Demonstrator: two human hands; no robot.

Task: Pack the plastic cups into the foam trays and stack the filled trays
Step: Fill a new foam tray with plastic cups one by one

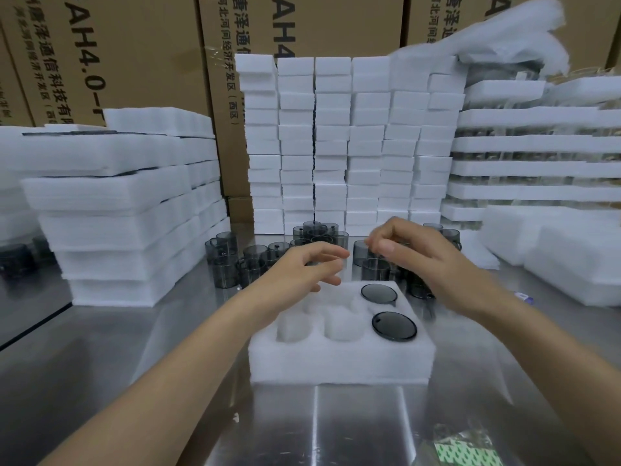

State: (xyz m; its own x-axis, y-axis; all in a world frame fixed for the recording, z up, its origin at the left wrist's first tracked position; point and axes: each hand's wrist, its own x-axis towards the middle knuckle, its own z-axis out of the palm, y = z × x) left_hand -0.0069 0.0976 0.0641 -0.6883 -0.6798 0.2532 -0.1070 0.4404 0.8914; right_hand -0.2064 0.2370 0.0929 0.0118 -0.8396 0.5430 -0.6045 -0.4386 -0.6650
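plastic cups point(225, 264) stand loose at twelve o'clock behind our foam tray point(339, 361), whose three o'clock pockets already carry two. our left hand point(295, 270) hovers with fingers spread, holding nothing. our right hand point(413, 253) curls over the pile, and we cannot tell whether it pinches a cup. the cups stand crowded, so a hasty reach could knock neighbours over.

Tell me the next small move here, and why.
Probably lower the right hand onto the loose cup just below its fingers, behind the foam tray, and grip it. Only the tray's two right-side pockets hold packed cups; the rest look empty. The left hand hovers open beside it, holding nothing. Whether the right hand already touches a cup is unclear.
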